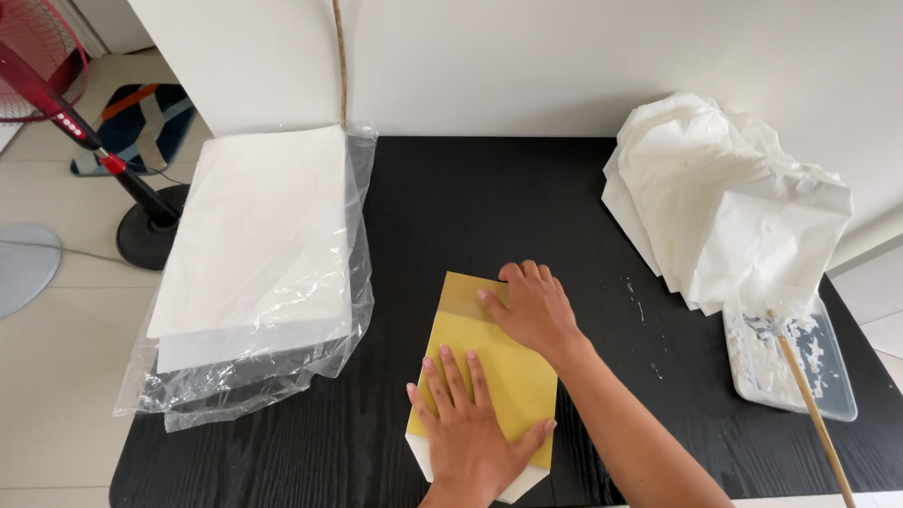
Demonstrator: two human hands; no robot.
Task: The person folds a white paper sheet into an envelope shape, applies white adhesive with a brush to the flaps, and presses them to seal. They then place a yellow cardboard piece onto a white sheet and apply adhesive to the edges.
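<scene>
Yellow paper sheet [496, 368] pressed flat on black table [450, 214], lower centre of frame. Left hand [468, 434] spread wide over lower part, right hand [533, 306] laid flat on upper edge. Nothing gripped.

Bare tabletop [490, 198] between paper stacks [256, 236]

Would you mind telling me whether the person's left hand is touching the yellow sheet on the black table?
Touching. The head view shows the left hand lying flat, palm down, directly on the yellow sheet.
</scene>
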